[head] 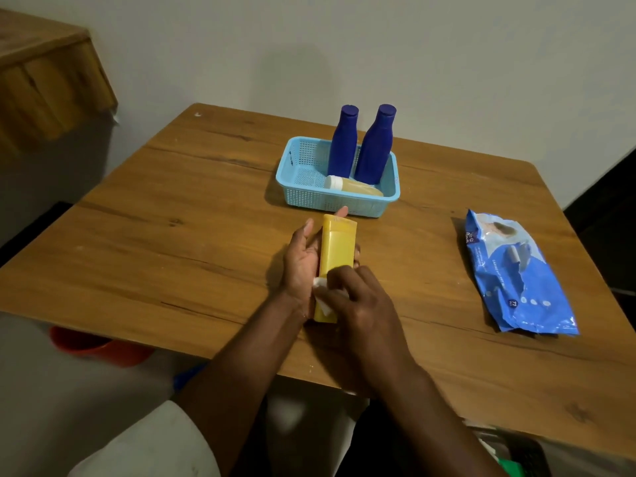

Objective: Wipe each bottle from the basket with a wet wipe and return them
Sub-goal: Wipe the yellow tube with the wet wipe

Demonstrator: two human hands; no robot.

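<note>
Yellow bottle held over the bench and wiped with a wet wipe.

The yellow bottle (335, 256) is cradled lengthwise in the left hand (301, 261), whose fingers are curled behind it, one fingertip showing past its far end. The right hand (358, 297) is closed on a white wet wipe (320, 287) pressed against the bottle's near end. No print is legible on the yellow bottle. Behind the hands, a light blue basket (299, 160) is placed on the wooden bench (172, 235); two dark blue bottles (344, 146) are stood upright in it, and a small yellowish bottle with a white cap (354, 187) is laid on its side in front of them. A blue wipes pack (516, 273) is laid to the right; only "72" is readable, the remaining text being blurred.
</note>
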